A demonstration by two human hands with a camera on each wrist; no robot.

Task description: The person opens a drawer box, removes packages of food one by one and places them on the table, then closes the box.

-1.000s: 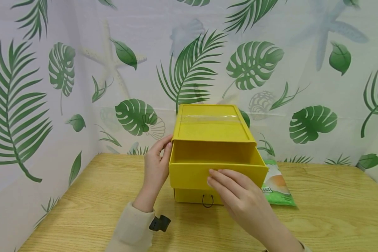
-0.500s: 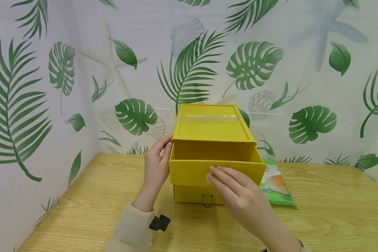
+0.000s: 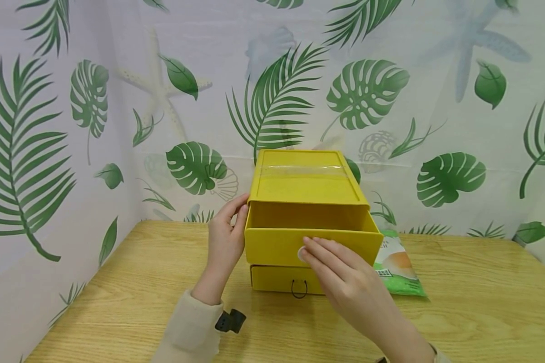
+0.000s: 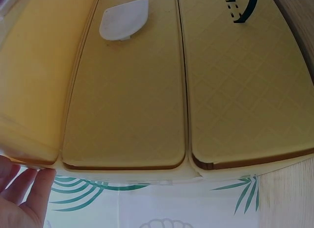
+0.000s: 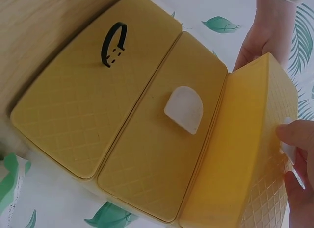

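Note:
A yellow drawer cabinet (image 3: 309, 174) stands on the table, its top drawer (image 3: 272, 247) pulled partly out. The inside of that drawer shows bare yellow walls. My right hand (image 3: 351, 287) is at the drawer's front and pinches its white handle (image 5: 289, 148) between thumb and fingers, as the right wrist view shows. My left hand (image 3: 224, 237) rests against the cabinet's left side, fingertips at the top front edge. Below are a middle drawer (image 4: 125, 100) with a white handle (image 4: 125, 19) and a bottom drawer (image 4: 245, 90) with a black loop handle (image 3: 299, 289), both closed. The open drawer hides the middle one in the head view.
A green and white plastic packet (image 3: 399, 267) lies to the right of the cabinet, partly behind it. Clear tape (image 3: 306, 170) crosses the cabinet top. A leaf-print curtain (image 3: 272, 75) hangs behind the wooden table (image 3: 131, 297).
The top drawer has slid slightly inward, away from me, and my right hand has moved with it. More of the bottom drawer's front shows now. My left hand has stayed in place.

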